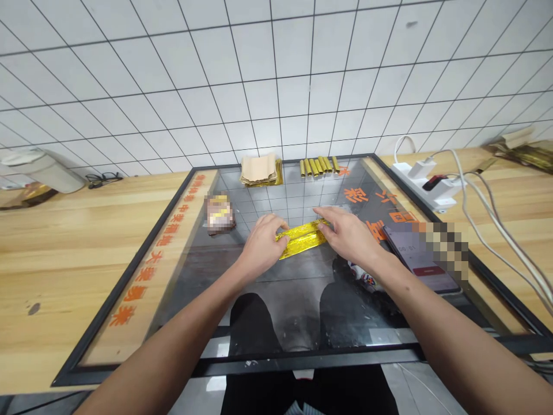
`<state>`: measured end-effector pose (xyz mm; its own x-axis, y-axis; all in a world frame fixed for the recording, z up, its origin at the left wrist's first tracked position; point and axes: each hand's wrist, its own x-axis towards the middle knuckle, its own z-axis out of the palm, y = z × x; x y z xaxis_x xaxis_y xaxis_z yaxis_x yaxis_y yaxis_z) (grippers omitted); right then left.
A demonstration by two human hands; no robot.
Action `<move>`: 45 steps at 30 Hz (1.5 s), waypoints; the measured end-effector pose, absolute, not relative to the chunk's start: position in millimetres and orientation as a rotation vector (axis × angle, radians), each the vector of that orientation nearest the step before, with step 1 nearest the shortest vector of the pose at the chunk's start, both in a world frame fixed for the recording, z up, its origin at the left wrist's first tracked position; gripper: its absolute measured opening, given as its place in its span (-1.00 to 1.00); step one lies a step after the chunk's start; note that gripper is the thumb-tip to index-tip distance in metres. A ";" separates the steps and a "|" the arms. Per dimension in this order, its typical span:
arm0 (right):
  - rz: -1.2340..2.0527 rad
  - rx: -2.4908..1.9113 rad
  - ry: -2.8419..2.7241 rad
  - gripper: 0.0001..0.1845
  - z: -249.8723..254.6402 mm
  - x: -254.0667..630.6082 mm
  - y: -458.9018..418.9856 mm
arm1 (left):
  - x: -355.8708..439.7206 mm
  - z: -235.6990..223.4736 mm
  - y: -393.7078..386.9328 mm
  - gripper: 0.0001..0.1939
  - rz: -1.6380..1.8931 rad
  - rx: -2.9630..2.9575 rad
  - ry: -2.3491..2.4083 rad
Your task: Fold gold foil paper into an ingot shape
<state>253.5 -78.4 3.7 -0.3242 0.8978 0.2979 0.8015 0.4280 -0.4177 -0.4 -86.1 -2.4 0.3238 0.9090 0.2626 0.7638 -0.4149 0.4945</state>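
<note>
A shiny gold foil paper, partly rolled or folded along its length, lies slantwise on the dark glass between my hands. My left hand holds its left end, thumb and fingers closed on it. At the right end, the thumb and fingers of my right hand grip the foil, with the index finger reaching forward. Behind them is a stack of tan paper sheets with gold edges. To its right, several small gold foil rolls lie side by side in a row.
A black-framed glass panel covers the middle of the wooden table. A blurred small stack sits left. On the right are a phone and a white power strip with cables. Glasses lie near the tiled wall.
</note>
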 end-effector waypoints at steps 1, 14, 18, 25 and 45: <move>0.251 -1.428 -2.212 -0.46 3.8 252.2 -79.4 | 1.3 -0.3 -88.5 -0.78 0.752 2.324 1.517; 0.205 -1.329 -2.303 -0.47 -1.3 235.9 -87.2 | 5.3 11.2 -97.5 -0.58 0.566 2.386 1.722; 0.207 -1.371 -2.254 -0.47 -1.9 238.8 -85.1 | 10.3 13.3 -108.5 -0.59 0.568 2.570 1.631; 0.180 -1.313 -2.186 -0.40 5.5 235.4 -91.6 | 30.6 3.4 -133.4 -0.25 0.392 2.765 1.385; 0.511 -1.162 -2.408 -0.09 -4.7 197.4 -121.4 | 14.3 -25.0 -129.2 -0.31 0.384 2.760 1.335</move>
<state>197.4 -121.4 -4.7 -0.5648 0.7988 0.2070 0.6458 0.5840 -0.4918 14.3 -129.2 -25.0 0.5961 0.7776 0.1998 0.7649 -0.6257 0.1531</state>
